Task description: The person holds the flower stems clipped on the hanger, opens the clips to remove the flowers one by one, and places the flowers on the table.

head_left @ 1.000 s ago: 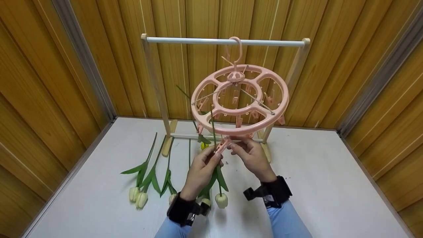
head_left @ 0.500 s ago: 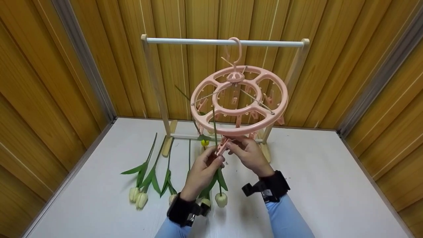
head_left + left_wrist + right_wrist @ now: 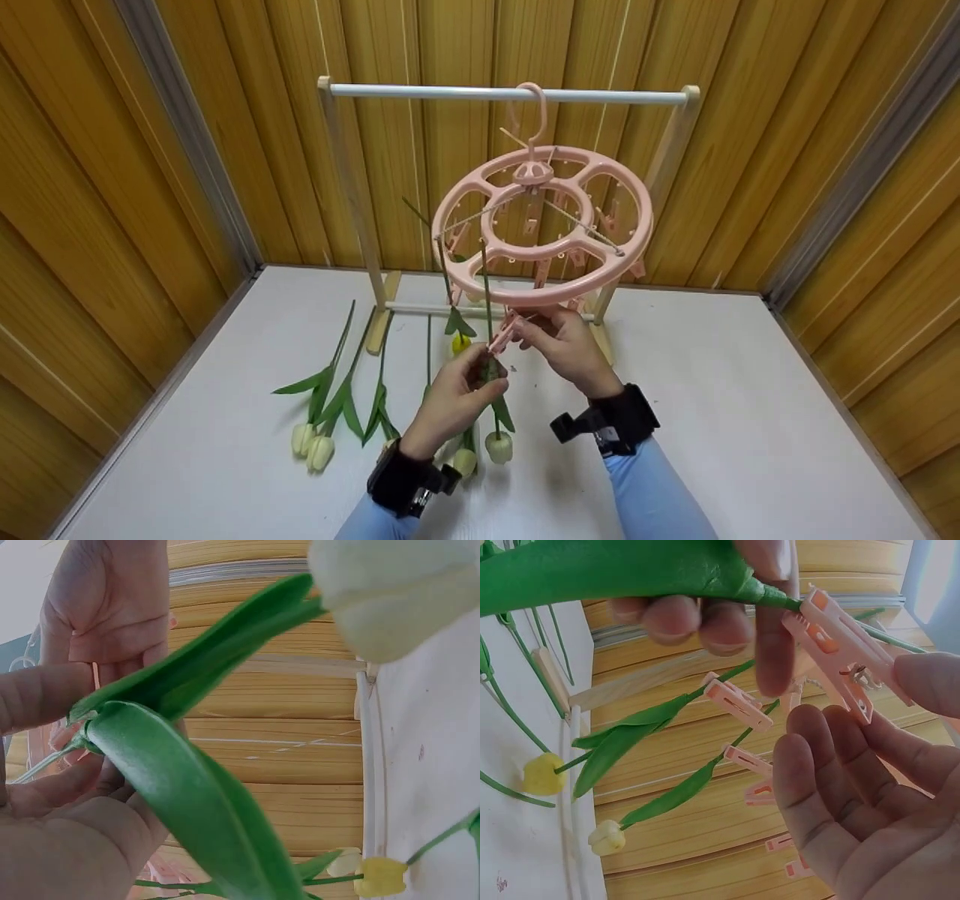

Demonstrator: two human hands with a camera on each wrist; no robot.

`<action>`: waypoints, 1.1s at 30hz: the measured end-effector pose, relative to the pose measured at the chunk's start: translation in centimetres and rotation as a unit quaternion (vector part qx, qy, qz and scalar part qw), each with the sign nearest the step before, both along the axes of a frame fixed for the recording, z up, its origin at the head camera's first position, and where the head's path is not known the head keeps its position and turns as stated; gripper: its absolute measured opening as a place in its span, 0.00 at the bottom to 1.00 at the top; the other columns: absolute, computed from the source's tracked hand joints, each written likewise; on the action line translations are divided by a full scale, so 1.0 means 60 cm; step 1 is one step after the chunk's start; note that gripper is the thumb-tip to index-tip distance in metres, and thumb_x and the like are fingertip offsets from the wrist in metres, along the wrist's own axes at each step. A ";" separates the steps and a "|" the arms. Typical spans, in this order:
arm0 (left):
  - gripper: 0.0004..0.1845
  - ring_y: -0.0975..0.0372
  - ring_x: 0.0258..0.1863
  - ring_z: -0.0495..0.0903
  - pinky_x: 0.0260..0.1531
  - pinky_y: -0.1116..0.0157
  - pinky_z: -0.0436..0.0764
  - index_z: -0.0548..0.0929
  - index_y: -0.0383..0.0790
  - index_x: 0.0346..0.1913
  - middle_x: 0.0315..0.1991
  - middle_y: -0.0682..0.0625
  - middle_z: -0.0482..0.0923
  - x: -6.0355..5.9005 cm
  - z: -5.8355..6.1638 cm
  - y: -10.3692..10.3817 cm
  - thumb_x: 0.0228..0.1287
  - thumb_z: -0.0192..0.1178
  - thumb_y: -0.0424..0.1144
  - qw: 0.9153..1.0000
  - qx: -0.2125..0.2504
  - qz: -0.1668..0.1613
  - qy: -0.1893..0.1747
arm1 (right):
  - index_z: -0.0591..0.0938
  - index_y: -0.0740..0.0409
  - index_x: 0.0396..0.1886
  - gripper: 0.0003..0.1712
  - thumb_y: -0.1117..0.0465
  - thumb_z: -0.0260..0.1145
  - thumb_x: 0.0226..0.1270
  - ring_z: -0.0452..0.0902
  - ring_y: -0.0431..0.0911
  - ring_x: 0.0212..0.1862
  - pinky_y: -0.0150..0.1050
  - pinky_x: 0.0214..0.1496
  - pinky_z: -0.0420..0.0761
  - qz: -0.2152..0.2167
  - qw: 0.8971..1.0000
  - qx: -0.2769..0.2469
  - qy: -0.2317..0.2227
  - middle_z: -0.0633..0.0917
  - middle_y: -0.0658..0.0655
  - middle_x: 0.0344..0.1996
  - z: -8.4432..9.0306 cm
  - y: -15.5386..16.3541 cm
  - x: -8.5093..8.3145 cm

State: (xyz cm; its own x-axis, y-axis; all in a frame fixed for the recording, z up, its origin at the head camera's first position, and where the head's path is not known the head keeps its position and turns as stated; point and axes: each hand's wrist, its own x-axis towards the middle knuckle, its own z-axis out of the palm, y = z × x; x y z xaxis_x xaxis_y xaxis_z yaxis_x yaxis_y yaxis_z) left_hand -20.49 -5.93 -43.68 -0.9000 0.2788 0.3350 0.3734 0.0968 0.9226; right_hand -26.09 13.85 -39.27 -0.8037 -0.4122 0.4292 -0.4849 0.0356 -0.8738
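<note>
In the head view a round pink clip hanger (image 3: 536, 292) hangs from the rack's white bar. My left hand (image 3: 454, 386) curls its fingers round the stem of a cream tulip (image 3: 499, 447), just above its leaves; the flower points down. My right hand (image 3: 566, 346) pinches the handles of a pink clothespin (image 3: 844, 660) between thumb and fingers. In the right wrist view the clothespin's mouth lies right at the green stem, beside the left fingers (image 3: 774, 660). The tulip's leaf (image 3: 187, 772) hides part of the left hand's grip.
Several cream tulips (image 3: 320, 452) lie on the white table (image 3: 187, 420) to the left. A yellow tulip (image 3: 544, 774) and another cream one (image 3: 606, 838) hang from clothespins. The wooden rack's foot (image 3: 380, 331) stands behind them; panelled walls enclose the table.
The left hand has shifted slightly down and left, its thumb moving off the clothespin toward the stem below. The right hand stays nearly in place with the clothespin.
</note>
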 end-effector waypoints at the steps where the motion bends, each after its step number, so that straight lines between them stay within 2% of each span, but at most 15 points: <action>1: 0.18 0.60 0.39 0.77 0.40 0.67 0.78 0.79 0.30 0.58 0.41 0.44 0.81 0.001 -0.002 -0.001 0.66 0.63 0.29 1.000 -0.013 0.001 -0.001 | 0.79 0.72 0.60 0.17 0.67 0.61 0.77 0.82 0.48 0.41 0.37 0.43 0.84 0.000 1.000 -0.001 -0.001 0.86 0.65 0.43 0.000 0.000 0.000; 5: 0.19 0.60 0.41 0.77 0.44 0.66 0.79 0.80 0.31 0.60 0.44 0.44 0.81 0.004 -0.010 -0.006 0.68 0.63 0.30 0.998 -0.054 0.009 0.002 | 0.79 0.74 0.59 0.17 0.68 0.62 0.76 0.83 0.47 0.41 0.36 0.43 0.84 0.002 1.000 -0.011 -0.008 0.86 0.63 0.43 0.000 0.001 0.000; 8: 0.17 0.60 0.40 0.77 0.43 0.65 0.79 0.81 0.32 0.58 0.44 0.44 0.82 0.005 -0.017 -0.007 0.68 0.63 0.32 0.997 -0.068 0.020 0.015 | 0.79 0.75 0.57 0.17 0.68 0.63 0.76 0.84 0.46 0.41 0.35 0.42 0.84 0.009 1.000 -0.021 -0.010 0.86 0.63 0.42 0.002 0.001 0.001; 12: 0.11 0.62 0.36 0.77 0.39 0.67 0.78 0.82 0.33 0.52 0.39 0.46 0.82 0.005 -0.023 -0.007 0.69 0.63 0.32 0.998 -0.049 0.034 0.022 | 0.78 0.73 0.60 0.18 0.68 0.63 0.76 0.86 0.46 0.41 0.35 0.43 0.84 0.024 0.999 -0.034 -0.014 0.86 0.65 0.43 0.003 0.001 0.001; 16: 0.08 0.63 0.34 0.77 0.37 0.68 0.78 0.82 0.34 0.48 0.36 0.47 0.81 0.006 -0.027 -0.005 0.69 0.64 0.32 0.998 -0.032 0.054 0.014 | 0.76 0.73 0.65 0.21 0.68 0.63 0.76 0.85 0.45 0.44 0.35 0.44 0.83 0.030 0.999 -0.036 -0.015 0.86 0.66 0.46 0.003 0.002 0.001; 21: 0.06 0.63 0.32 0.76 0.35 0.69 0.76 0.83 0.36 0.46 0.34 0.48 0.80 0.008 -0.032 -0.003 0.69 0.64 0.32 0.996 -0.035 0.078 0.014 | 0.77 0.74 0.64 0.21 0.68 0.63 0.76 0.85 0.43 0.45 0.36 0.44 0.82 0.018 0.999 -0.028 -0.005 0.87 0.66 0.46 0.001 0.002 0.003; 26: 0.05 0.62 0.33 0.74 0.35 0.68 0.74 0.83 0.36 0.44 0.34 0.50 0.78 0.010 -0.036 -0.003 0.68 0.64 0.31 0.995 -0.023 0.094 0.006 | 0.78 0.71 0.64 0.21 0.68 0.64 0.75 0.84 0.43 0.45 0.38 0.45 0.83 0.012 1.000 -0.011 -0.003 0.87 0.66 0.46 -0.001 0.002 0.002; 33: 0.04 0.62 0.32 0.74 0.34 0.67 0.74 0.84 0.35 0.43 0.33 0.49 0.79 0.007 -0.032 -0.002 0.69 0.65 0.32 0.995 -0.015 0.099 -0.003 | 0.78 0.71 0.64 0.21 0.68 0.64 0.75 0.85 0.43 0.46 0.35 0.44 0.82 0.003 1.000 -0.004 -0.001 0.88 0.66 0.46 0.001 0.006 0.002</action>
State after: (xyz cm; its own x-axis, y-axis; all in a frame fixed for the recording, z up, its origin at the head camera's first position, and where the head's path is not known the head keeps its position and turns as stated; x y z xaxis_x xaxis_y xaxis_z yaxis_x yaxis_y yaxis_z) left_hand -20.05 -6.05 -45.62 -0.9400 0.1055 0.3243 0.3394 0.1964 0.9199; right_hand -25.98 14.22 -39.19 -0.8028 -0.4131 0.4299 -0.4825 0.0265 -0.8755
